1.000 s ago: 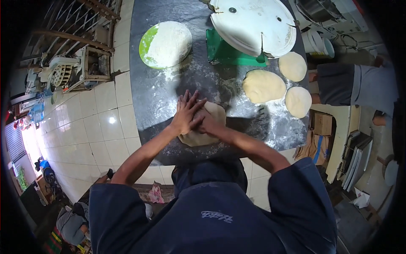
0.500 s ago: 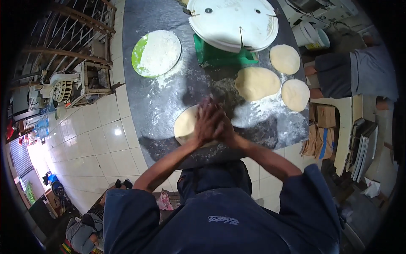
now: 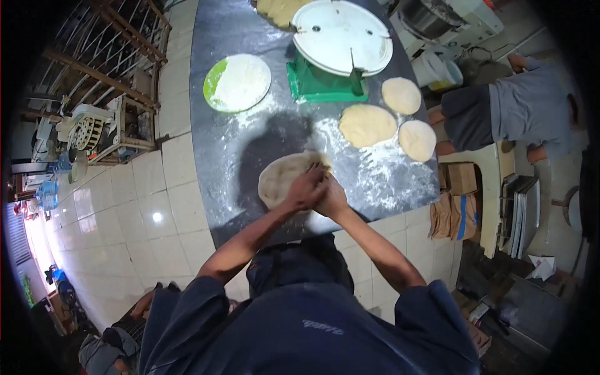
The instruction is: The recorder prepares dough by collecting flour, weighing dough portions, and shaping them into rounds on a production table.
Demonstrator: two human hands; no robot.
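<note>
My left hand (image 3: 307,187) presses on the right side of a flattened dough round (image 3: 278,172) near the counter's front edge, its fingers bent slightly and overlapping my right hand (image 3: 331,199). The right hand's fingers are mostly hidden under the left. A larger oval of dough (image 3: 365,125) and two smaller rounds (image 3: 401,94) (image 3: 417,139) lie at the right on floury patches. A green plate heaped with white flour (image 3: 228,87) stands at the back left. A green scale (image 3: 325,87) with a cracked white lid on top (image 3: 342,31) stands behind the dough.
The dark counter (image 3: 219,156) has more dough (image 3: 275,9) at the far end. A person in grey (image 3: 525,106) is beside its right side; another (image 3: 106,350) is at lower left. A mixer (image 3: 425,19), cardboard (image 3: 462,178) and a metal rack (image 3: 119,56) surround the tiled floor (image 3: 156,244).
My hands have slid toward the right part of the dough, uncovering more of its left side. The view has shifted slightly, and the person in grey is leaning in a little differently.
</note>
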